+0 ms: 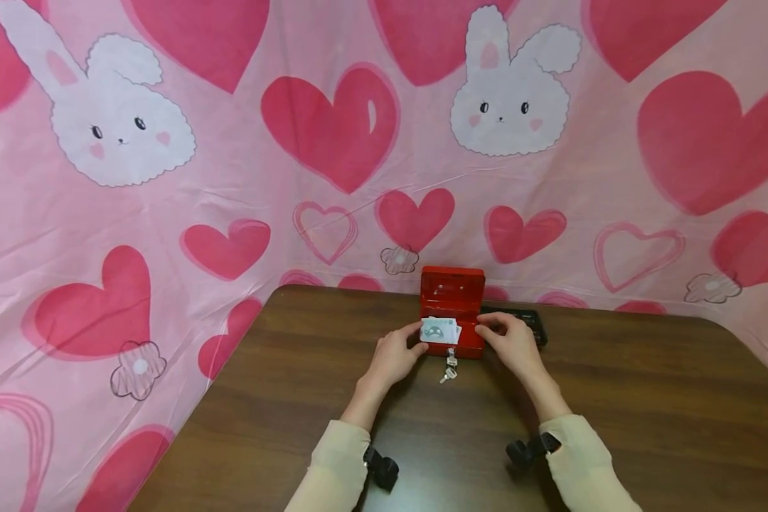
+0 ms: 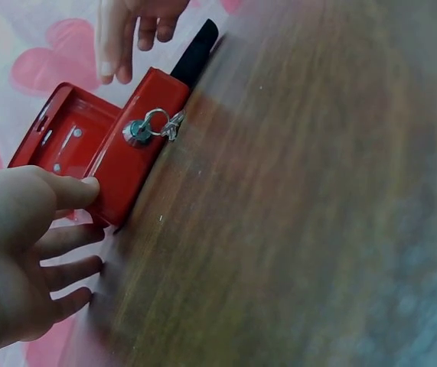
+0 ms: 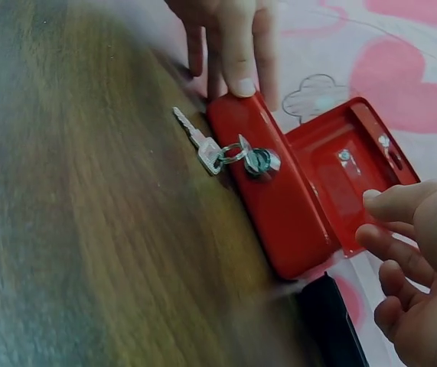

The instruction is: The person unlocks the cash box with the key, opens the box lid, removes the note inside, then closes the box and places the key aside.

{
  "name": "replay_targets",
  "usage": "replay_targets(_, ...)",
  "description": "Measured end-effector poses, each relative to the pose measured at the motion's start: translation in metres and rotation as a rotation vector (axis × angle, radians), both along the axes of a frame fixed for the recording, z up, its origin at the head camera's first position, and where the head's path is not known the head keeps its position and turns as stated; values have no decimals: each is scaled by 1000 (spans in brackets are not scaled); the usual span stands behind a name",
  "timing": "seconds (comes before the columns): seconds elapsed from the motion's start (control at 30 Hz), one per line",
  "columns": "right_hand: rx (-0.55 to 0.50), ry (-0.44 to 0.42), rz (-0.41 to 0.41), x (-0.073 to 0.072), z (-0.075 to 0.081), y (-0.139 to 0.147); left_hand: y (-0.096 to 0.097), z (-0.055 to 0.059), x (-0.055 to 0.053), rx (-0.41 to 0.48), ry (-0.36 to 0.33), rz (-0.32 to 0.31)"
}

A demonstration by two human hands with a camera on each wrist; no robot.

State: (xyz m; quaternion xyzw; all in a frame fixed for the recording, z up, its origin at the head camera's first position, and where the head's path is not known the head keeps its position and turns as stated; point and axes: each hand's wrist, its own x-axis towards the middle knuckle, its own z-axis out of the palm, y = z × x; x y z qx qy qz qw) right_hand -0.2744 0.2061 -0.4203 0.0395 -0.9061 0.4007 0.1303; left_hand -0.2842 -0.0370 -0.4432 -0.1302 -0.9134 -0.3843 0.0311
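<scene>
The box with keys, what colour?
The box is red, seen best in the right wrist view.

My left hand (image 2: 19,252), at eight o'clock, holds the open red box (image 2: 138,153); my right hand (image 2: 141,19) hangs at eleven.

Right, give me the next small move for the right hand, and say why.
Probably lift the right hand to the raised lid and start tipping it down: the notes appear to lie in the red box, the left hand touches it, and the right seems to hold nothing.
</scene>
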Motion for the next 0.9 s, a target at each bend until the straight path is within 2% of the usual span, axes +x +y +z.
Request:
replay_targets(0.33, 44, 5, 74, -8, -1, -12, -1, 1, 1, 0, 0, 0)
replay_targets(0.7, 130, -58, 113, -16, 1, -22, -2, 2, 3, 1, -17, 0)
replay_targets(0.9, 145, -90, 129, -18, 1, -26, -1, 3, 4, 1, 3, -9)
